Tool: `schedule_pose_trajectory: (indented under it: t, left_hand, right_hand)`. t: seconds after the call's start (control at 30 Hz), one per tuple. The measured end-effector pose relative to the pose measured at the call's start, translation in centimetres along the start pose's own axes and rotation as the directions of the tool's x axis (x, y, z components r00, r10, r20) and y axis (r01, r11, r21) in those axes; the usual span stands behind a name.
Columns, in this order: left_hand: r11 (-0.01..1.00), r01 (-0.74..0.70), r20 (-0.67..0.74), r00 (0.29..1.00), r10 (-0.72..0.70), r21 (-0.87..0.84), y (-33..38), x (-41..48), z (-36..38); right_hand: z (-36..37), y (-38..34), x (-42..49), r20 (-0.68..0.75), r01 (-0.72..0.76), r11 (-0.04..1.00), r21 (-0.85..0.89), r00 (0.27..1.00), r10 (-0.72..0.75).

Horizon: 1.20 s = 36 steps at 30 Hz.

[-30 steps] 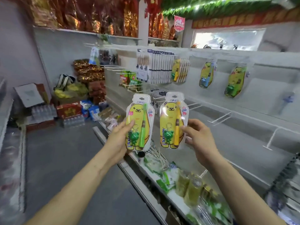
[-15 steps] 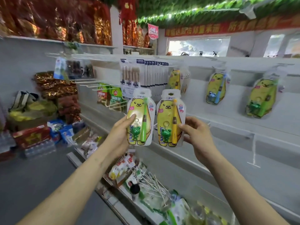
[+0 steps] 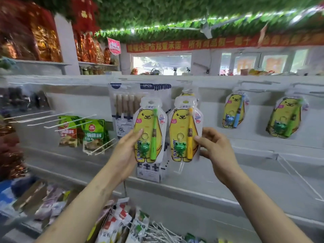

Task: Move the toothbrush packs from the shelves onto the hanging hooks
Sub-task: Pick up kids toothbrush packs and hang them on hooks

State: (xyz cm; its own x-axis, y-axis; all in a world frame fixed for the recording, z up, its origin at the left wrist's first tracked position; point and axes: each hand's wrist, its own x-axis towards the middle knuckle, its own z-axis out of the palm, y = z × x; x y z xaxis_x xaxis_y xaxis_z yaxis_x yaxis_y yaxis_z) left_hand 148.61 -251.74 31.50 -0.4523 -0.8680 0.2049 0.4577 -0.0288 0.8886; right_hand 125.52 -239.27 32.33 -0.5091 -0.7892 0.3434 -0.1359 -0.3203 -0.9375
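Observation:
My left hand (image 3: 125, 153) grips a yellow-bear toothbrush pack with a green brush (image 3: 149, 130), thumb on its front. My right hand (image 3: 216, 151) holds a matching pack with a yellow brush (image 3: 185, 130) by its right edge. Both packs are upright, side by side, in front of the white hook wall. Behind the yellow-brush pack another bear pack (image 3: 186, 93) hangs, mostly hidden. Two more bear packs hang on hooks to the right, one with a blue brush (image 3: 234, 111) and one with a green brush (image 3: 285, 118).
A stack of blue-and-white packs (image 3: 157, 88) hangs behind my packs. Bare white hooks (image 3: 49, 118) jut out at the left near green snack bags (image 3: 93, 134). Another bare hook (image 3: 294, 171) sticks out lower right. The low shelf holds loose goods (image 3: 122, 223).
The view has swung up and right to face the hook wall. Both hands have carried the two packs higher and closer to the hanging packs.

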Motion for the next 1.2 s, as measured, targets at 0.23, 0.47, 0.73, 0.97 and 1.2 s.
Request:
schedule_pose_trajectory:
  t: [0.23, 0.47, 0.73, 0.97, 1.2]
  left_hand:
    - [0.999, 0.038, 0.175, 0.984, -0.035, -0.015, 1.4, 2.6, -2.7]
    - [0.997, 0.07, 0.214, 0.975, -0.063, -0.021, 2.2, 4.5, -4.1]
    - [0.993, 0.101, 0.249, 0.965, -0.082, -0.065, 2.0, 5.2, -3.7]
    - [0.992, 0.1, 0.23, 0.97, -0.078, -0.083, 1.2, 4.5, -2.8]
    - [0.991, 0.107, 0.19, 0.977, -0.091, -0.074, 0.8, 4.1, -2.5]
  right_hand:
    - [3.7, -1.7, 0.9, -0.148, 0.022, 1.0, -0.016, 0.989, -0.024]
    - [4.8, -2.6, 1.3, -0.234, -0.005, 0.998, -0.055, 0.972, -0.008]
    - [5.0, -2.0, 3.9, -0.271, -0.041, 0.996, -0.074, 0.962, 0.02]
    - [3.8, 0.9, 12.3, -0.368, -0.15, 0.984, -0.092, 0.924, 0.106]
    - [3.5, 3.0, 16.8, -0.399, -0.223, 0.974, -0.021, 0.896, 0.197]
